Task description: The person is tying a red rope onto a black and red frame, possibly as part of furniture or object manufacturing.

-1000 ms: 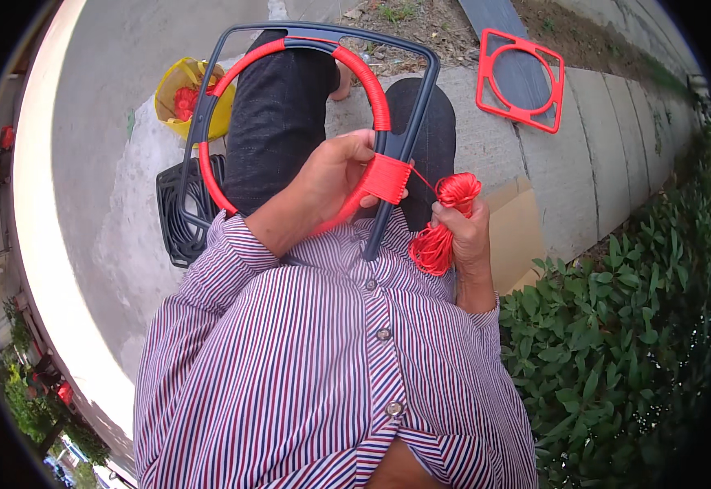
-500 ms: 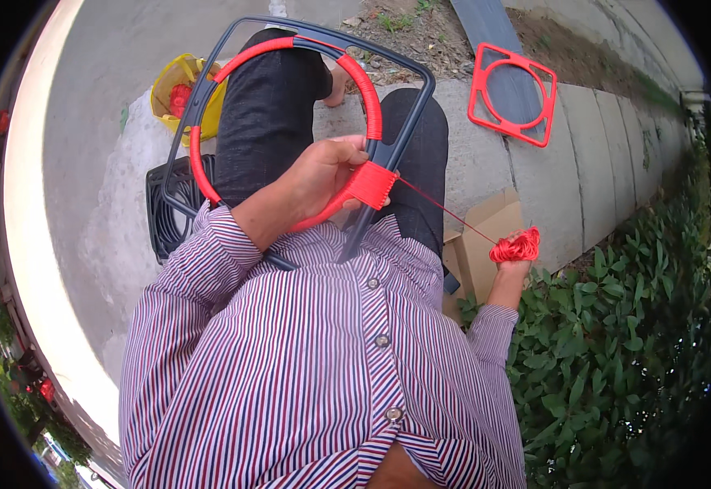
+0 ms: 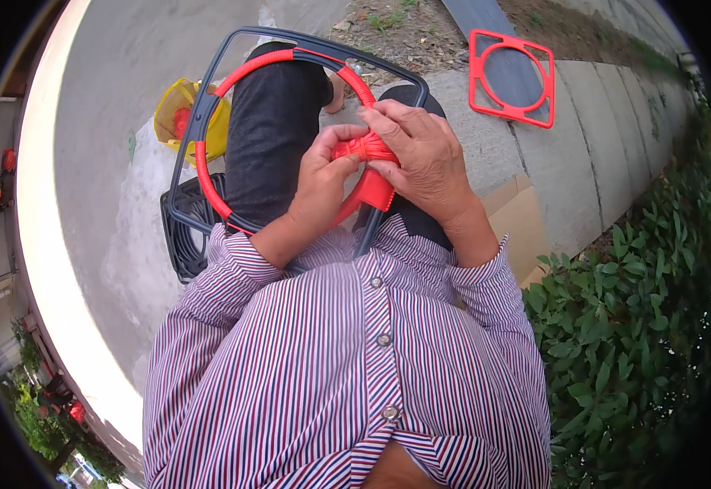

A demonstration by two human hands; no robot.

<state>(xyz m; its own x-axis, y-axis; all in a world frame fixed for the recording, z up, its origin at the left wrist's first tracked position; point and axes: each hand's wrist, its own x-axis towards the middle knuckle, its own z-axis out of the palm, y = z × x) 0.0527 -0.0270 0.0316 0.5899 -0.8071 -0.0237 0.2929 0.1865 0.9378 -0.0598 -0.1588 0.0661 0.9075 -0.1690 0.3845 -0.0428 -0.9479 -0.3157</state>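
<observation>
Across my lap rests a dark square frame (image 3: 196, 122) with a round ring inside it, parts of the ring wrapped closely in red cord (image 3: 257, 63). A wider block of red wrapping (image 3: 377, 189) sits at the ring's right side. Over that side both hands meet at a small bundle of red cord (image 3: 361, 148). My left hand (image 3: 323, 171) is closed on its left end, thumb and fingers pinching it. From the right, my right hand (image 3: 427, 159) curls its fingers round the bundle's other end, hiding part of the ring and frame.
A yellow bag (image 3: 217, 134) with red stuff inside stands beyond my left leg, near a stack of dark frames (image 3: 184, 244). One fully red frame (image 3: 543, 114) leans on a grey board (image 3: 473, 16) ahead right. Cardboard (image 3: 518, 228) and leafy bushes (image 3: 608, 350) are at my right.
My right hand has come in from far out at the right with the cord bundle, up to the ring. My left hand has shifted from the ring onto the bundle.
</observation>
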